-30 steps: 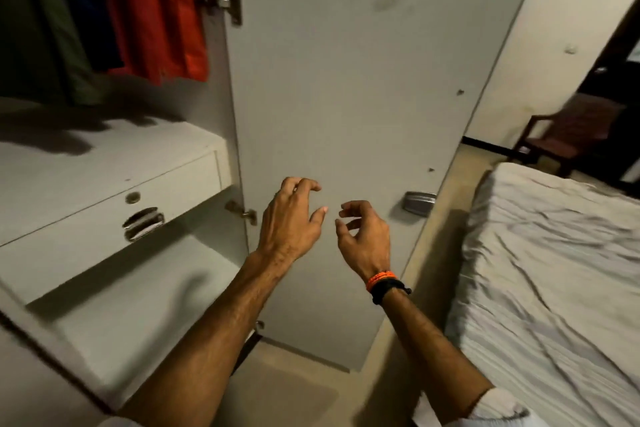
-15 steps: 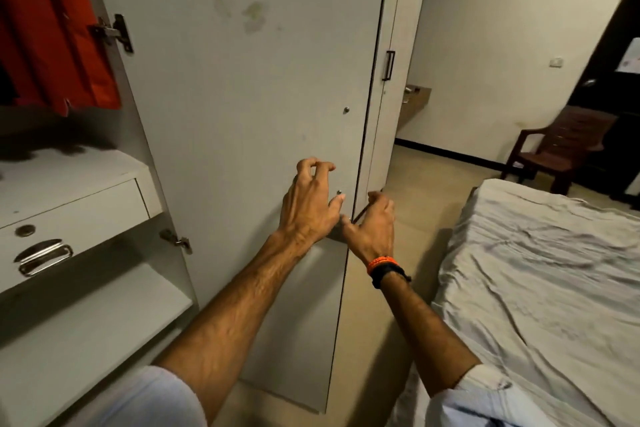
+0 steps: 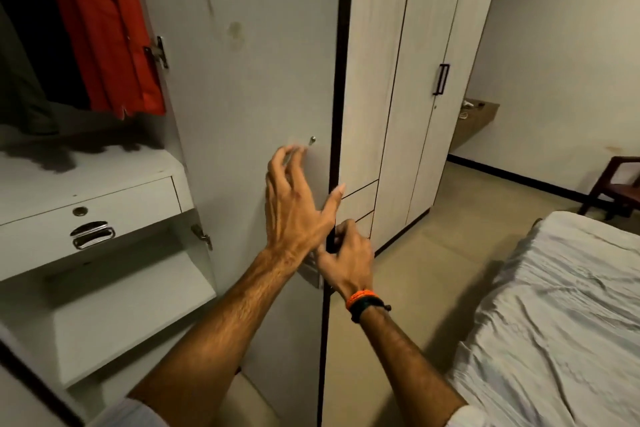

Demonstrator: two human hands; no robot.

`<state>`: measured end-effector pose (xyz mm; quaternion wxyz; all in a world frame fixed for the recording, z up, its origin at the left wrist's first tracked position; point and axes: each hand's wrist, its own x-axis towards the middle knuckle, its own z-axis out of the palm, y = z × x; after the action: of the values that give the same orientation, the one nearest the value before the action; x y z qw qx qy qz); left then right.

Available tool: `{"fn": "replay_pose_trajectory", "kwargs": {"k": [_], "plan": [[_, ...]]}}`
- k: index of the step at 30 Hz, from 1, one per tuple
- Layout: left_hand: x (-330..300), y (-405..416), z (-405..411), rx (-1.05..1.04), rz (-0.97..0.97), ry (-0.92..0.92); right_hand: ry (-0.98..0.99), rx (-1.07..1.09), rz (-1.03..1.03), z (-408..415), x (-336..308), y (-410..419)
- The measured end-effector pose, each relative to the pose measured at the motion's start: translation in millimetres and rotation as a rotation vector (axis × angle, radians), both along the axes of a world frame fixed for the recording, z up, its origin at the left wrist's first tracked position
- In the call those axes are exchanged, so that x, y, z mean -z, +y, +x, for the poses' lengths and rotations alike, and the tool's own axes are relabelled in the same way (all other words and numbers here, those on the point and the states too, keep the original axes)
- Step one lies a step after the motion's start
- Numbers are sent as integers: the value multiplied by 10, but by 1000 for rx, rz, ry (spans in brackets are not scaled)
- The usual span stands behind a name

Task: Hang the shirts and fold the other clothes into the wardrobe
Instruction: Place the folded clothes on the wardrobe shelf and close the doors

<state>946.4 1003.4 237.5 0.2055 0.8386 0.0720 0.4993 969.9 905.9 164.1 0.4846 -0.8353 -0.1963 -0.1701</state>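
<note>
The wardrobe's open door [image 3: 249,80] stands in front of me, its pale inner face towards me. My left hand [image 3: 298,204] is spread with straight fingers at that face near its free edge, just under a small screw; its fingertips are blurred. My right hand [image 3: 349,256], with an orange and black wristband, curls its fingers round the door's dark edge. Inside at the upper left hang an orange shirt [image 3: 107,38] and a dark garment [image 3: 20,80].
Below the hanging clothes are a white drawer [image 3: 93,215] with a metal handle and a bare shelf [image 3: 131,305]. Closed wardrobe doors [image 3: 415,80] lie beyond the edge. A bed [image 3: 554,322] with a rumpled white sheet is at the right, a brown chair [image 3: 616,187] behind it.
Both hands have gone from hovering in front of the door to its free edge. My right hand has taken hold of the edge, and my view has turned right.
</note>
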Motion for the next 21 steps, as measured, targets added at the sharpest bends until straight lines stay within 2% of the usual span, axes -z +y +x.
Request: {"fn": "replay_pose_trajectory", "kwargs": {"k": [2,5,8,12,15,17,19,21], "plan": [[-4,77,-177,-44,-23,-122,-104,-99,34,-164,63,65],[5,337,-556,-87,-38,-249,-217,-419,114,-398,82,268],[28,641,-1038,-140,-5,-275,-197,-619,252,-638,26,574],[-27,940,-1568,-182,-2,-194,-84,-561,404,-894,-30,992],[-118,1168,-1985,-306,24,-212,-76,-839,302,-1216,-65,1434],[-197,1301,-2148,-424,72,-277,-100,-917,206,-1381,-76,1666],[-357,1441,-2333,-591,247,-290,-122,-931,113,-1566,-104,1964],[-528,1652,-2458,-737,460,-182,-139,-927,4,-1720,-150,2275]]}}
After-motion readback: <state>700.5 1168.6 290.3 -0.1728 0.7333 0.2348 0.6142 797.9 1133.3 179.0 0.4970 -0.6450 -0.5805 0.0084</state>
